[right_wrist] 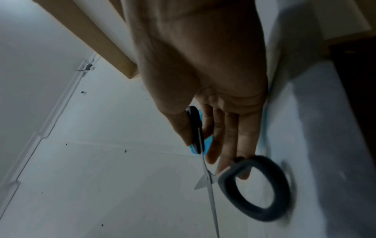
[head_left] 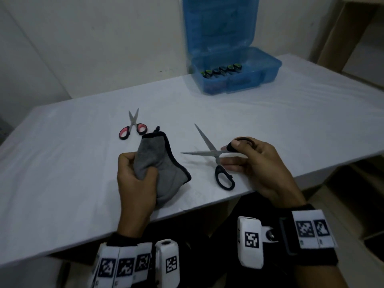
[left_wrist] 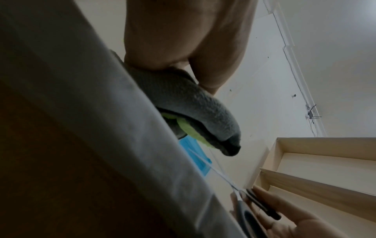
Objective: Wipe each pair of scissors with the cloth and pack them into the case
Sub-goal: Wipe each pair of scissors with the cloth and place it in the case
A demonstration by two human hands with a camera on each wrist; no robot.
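Grey microfibre cloth (head_left: 160, 163) with a dark stitched edge is sitting bunched in the left hand (head_left: 135, 175), whose fingers and thumb are curling tightly round its folds; in the left wrist view a yellow-green underside is showing beneath the grey. Just to its right, the right hand (head_left: 259, 163) is holding the large black-handled steel scissors (head_left: 214, 156) with their blades spread wide apart, the thumb passing through the upper loop and the straight fingers lying along the handle, while the lower loop is hanging free just above the white table (head_left: 62, 173). The blade tips are pointing toward the cloth without touching it. Beyond the cloth, the small scissors with pink-lined black handles (head_left: 133, 126) are lying flat on the table, blades nearly closed and pointing away. At the far edge the translucent blue plastic case (head_left: 234, 75) is standing with its lid raised against the wall, a row of green-and-black scissor handles (head_left: 222, 70) showing inside it.
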